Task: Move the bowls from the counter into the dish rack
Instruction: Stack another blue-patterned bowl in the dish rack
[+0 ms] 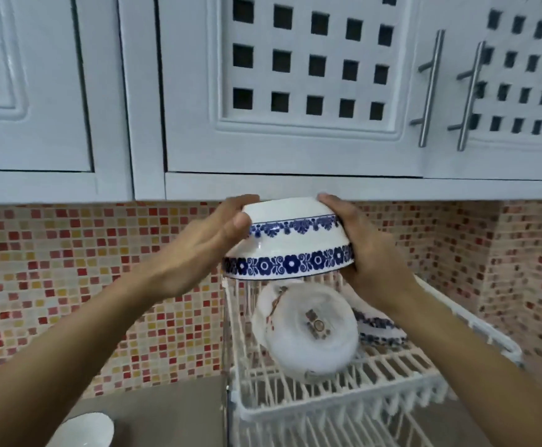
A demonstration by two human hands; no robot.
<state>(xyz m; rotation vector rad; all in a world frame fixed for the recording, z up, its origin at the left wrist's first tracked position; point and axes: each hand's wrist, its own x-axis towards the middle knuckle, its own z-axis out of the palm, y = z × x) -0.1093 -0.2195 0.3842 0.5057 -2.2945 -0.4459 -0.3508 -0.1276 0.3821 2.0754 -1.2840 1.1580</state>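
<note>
A white bowl with two blue flower bands point(290, 243) is held upside down in the air above the white wire dish rack point(327, 404). My left hand point(208, 240) presses its left side and my right hand point(360, 240) grips its right side. In the rack, a plain white bowl point(308, 330) leans on its side with its base facing me. Behind it lies another blue-patterned bowl point(379, 327), mostly hidden. A small white bowl point(85, 429) sits on the grey counter at the lower left.
White wall cabinets point(295, 91) with metal bar handles point(429, 88) hang just above the held bowl. A red and yellow mosaic tile wall point(69, 269) runs behind the counter point(166, 411). The rack stands at the counter's right end, near the corner.
</note>
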